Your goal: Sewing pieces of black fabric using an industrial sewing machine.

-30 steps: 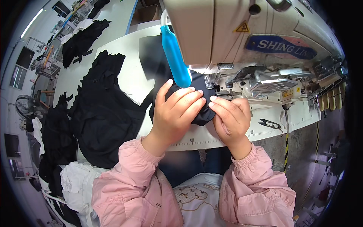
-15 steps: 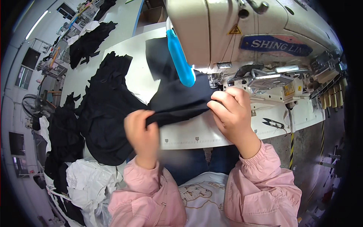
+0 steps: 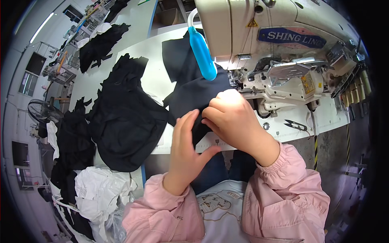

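Observation:
A dark fabric piece [image 3: 194,95] lies on the white sewing table, reaching toward the needle area of an industrial sewing machine [image 3: 216,32]. Curled fingers of my right hand [image 3: 237,119] pinch its near edge, just in front of the presser foot [image 3: 233,79]. My left hand [image 3: 184,152] stands upright beside that edge, fingers stretched and thumb apart, its fingertips close to or against the cloth. Whether they touch it I cannot tell. Between the two hands a fold of the cloth hangs toward the table's front edge.
A heap of black garment pieces [image 3: 125,113] covers the table's left side. A blue lamp tube [image 3: 202,54] hangs beside the machine head. Black thread snips [image 3: 296,125] rest at the right. A white crumpled bundle [image 3: 103,190] sits at lower left, with a fan [image 3: 42,111] farther off.
My left hand has let go of the cloth's left end and moved right, opening near my right hand. My right hand has shifted slightly left and nearer, still gripping the cloth. The view has shifted slightly.

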`<state>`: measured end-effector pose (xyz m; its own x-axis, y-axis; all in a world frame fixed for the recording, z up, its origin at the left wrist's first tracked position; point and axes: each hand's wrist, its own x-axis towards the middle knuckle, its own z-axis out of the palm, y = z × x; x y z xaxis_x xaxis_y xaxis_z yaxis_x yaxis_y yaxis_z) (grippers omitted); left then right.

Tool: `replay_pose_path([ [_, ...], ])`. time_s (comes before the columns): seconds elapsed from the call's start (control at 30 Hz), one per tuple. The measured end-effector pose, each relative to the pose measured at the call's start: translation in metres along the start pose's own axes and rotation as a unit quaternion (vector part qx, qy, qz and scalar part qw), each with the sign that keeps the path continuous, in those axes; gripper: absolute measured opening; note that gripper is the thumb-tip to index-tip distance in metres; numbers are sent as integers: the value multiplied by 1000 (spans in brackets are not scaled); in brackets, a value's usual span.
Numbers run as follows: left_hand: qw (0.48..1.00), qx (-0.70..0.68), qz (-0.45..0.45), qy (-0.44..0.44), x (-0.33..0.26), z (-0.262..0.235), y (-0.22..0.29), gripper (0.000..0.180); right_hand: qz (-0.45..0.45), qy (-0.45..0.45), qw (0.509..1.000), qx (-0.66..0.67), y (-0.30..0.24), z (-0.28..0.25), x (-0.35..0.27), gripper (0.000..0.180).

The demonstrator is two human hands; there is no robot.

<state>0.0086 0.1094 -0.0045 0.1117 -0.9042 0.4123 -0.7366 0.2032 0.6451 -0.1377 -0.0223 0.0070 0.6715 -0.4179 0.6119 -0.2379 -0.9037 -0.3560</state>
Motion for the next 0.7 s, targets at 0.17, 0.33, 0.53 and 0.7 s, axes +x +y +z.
replay_pose_path([
  [0.17,977,-156,-136,50,18,13,-23,31,6,-28,999,34,3,-5,1,19],
  [0.33,976,-186,-112,-26,20,-2,-35,25,15,-46,997,52,8,-14,3,16],
  [0.53,963,-249,-102,-11,17,-24,-32,31,31,-50,994,88,21,-15,4,15],
  [0.7,972,-231,-30,-43,19,-30,-40,29,27,-63,992,102,19,-15,10,13],
])
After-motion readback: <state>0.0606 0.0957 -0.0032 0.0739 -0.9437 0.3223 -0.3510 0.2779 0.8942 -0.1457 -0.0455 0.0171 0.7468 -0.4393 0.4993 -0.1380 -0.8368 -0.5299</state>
